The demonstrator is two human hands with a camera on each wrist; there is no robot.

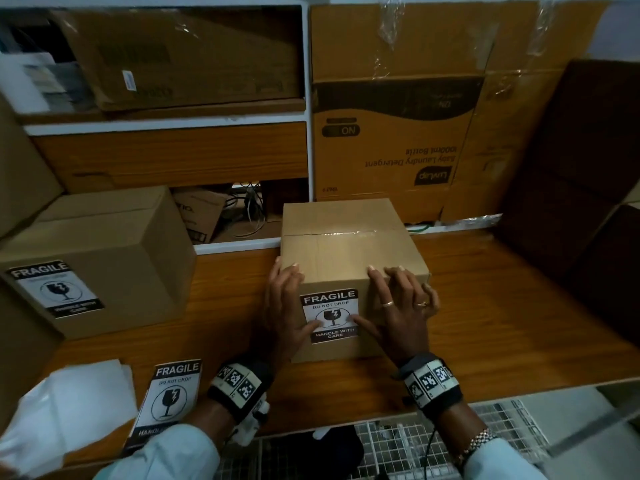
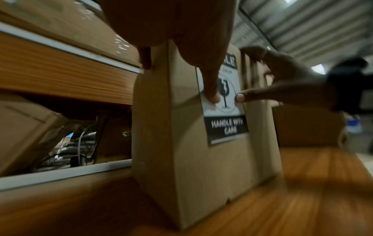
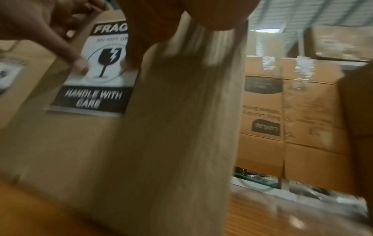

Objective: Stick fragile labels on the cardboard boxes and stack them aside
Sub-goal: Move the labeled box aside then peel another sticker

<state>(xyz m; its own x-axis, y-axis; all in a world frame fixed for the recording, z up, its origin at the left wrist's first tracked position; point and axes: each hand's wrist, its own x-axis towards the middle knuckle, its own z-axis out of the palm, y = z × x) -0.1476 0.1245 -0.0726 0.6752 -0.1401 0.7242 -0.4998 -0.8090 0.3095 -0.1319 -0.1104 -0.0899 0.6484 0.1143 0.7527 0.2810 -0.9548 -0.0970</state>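
Both hands flat, fingers over box [image 1: 349, 251] top edge, thumbs pressing label [image 1: 330, 315]; L hand [image 1: 287, 306], R hand [image 1: 398, 306].

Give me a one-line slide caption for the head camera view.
Both thumbs smooth a fragile label onto the cardboard box, left hand and right hand steadying its top edge.

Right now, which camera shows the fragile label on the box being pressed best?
The head view: the whole fragile label is sharp between both thumbs. The left wrist view sees it slantwise, its top hidden by the thumb; the right wrist view blurs it and hides its right edge.
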